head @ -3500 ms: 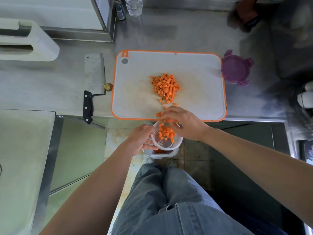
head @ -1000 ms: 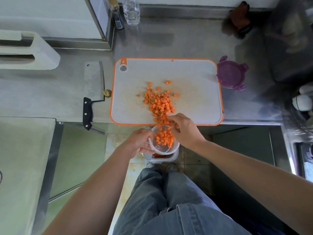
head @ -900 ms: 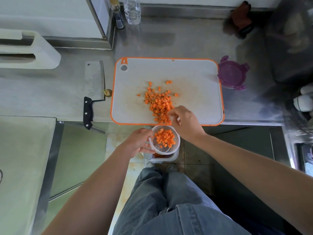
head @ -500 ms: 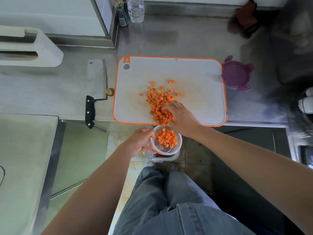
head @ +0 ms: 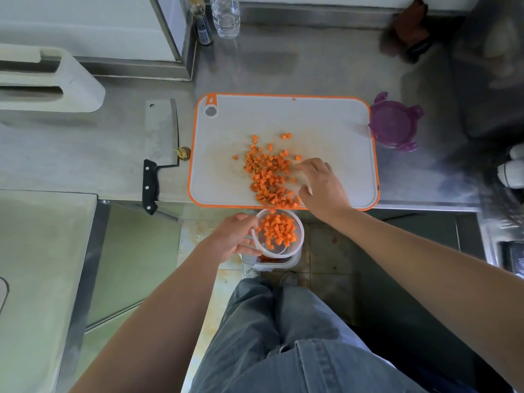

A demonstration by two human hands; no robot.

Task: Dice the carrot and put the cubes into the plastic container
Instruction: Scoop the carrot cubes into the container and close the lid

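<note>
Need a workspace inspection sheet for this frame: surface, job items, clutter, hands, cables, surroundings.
Surface: steel counter, cutting board at its front edge.
Job's things: carrot cubes scattered on the board; more in the plastic container, held below the counter edge.
Clutter: cleaver and vegetable stub left of the board; purple lid right; two bottles at back.
Grippers: left hand grips the container; right hand reaches over the board beside the cubes, fingers loosely spread.
Cables: nothing seen.
Surroundings: white block far left; floor tiles below.
</note>
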